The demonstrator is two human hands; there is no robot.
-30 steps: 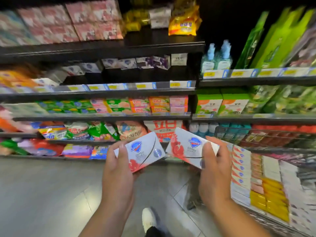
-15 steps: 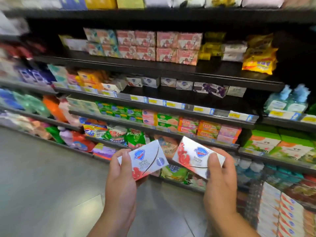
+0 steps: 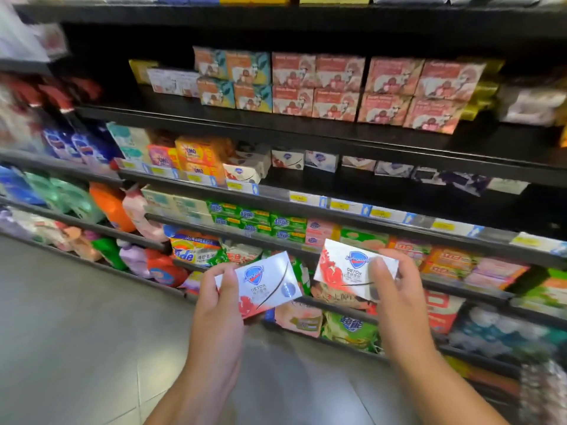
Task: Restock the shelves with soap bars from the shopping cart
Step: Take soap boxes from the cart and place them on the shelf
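Observation:
My left hand (image 3: 219, 305) grips a white and red soap bar box (image 3: 267, 283) by its left end. My right hand (image 3: 395, 299) holds a second, matching soap box (image 3: 343, 268), thumb across its front. Both boxes are held up in front of the lower shelves, tilted, a short gap between them. On the dark shelf (image 3: 337, 182) above sits a thin row of similar white soap boxes (image 3: 288, 159), with much bare space behind and to the right. The shopping cart (image 3: 543, 394) shows only as a blurred edge at the bottom right.
Pink and teal boxes (image 3: 337, 87) fill the shelf higher up. Green soap packs (image 3: 257, 222) and orange packs (image 3: 445, 259) line the shelf just behind my hands. Detergent bags (image 3: 190, 250) lie on the lowest shelves. Grey tiled floor (image 3: 76, 332) spreads to the left.
My view has swung up and left along the shelves, and the cart has slid almost out of sight. Both hands keep hold of their soap boxes, raised slightly toward the shelves.

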